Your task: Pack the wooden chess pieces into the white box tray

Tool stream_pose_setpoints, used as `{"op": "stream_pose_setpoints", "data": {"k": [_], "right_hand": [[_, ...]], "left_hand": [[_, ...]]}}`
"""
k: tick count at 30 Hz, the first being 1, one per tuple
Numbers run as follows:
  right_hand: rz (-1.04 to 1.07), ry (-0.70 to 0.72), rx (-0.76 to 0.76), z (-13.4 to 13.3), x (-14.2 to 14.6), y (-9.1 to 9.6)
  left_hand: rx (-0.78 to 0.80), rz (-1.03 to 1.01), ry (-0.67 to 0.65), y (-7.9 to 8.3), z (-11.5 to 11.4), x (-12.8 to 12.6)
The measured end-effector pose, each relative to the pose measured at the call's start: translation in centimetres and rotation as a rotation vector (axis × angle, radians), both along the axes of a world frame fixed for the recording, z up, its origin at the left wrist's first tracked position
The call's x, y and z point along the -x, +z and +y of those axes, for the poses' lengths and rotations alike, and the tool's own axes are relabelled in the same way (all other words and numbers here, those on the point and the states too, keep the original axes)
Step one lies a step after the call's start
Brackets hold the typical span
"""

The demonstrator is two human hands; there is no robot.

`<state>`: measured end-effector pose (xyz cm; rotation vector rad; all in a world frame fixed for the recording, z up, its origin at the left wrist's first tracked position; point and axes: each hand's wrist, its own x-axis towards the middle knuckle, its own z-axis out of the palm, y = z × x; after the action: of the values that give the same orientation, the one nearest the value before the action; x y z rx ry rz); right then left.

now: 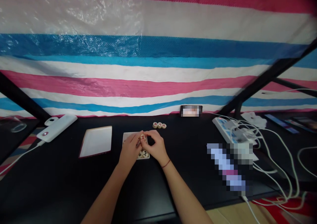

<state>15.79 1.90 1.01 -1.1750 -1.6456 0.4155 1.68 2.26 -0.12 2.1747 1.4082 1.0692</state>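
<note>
Both my hands meet over a small white box in the middle of a black table. My left hand has its fingers curled on the box's contents. My right hand pinches a round pale game piece with a red mark, held just above the box. More round pieces with dark marks lie inside the box under my hands. Three pieces with red marks sit in a row on the table just behind the box.
The box's flat white lid lies left of it. A white power bank with a cable is at far left. A power strip with tangled white cables fills the right side. A striped tarp hangs behind.
</note>
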Motion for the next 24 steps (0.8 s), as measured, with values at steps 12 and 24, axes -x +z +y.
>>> {"op": "stream_pose_setpoints", "data": {"k": [12, 24], "right_hand": [[-0.152, -0.652, 0.167, 3.6, -9.1, -3.8], [-0.286, -0.579, 0.279, 4.2, -8.7, -4.8]], "left_hand": [[-0.061, 0.003, 0.026, 0.8, -0.1, 0.1], [-0.013, -0.011, -0.011, 1.0, 0.0, 0.2]]}}
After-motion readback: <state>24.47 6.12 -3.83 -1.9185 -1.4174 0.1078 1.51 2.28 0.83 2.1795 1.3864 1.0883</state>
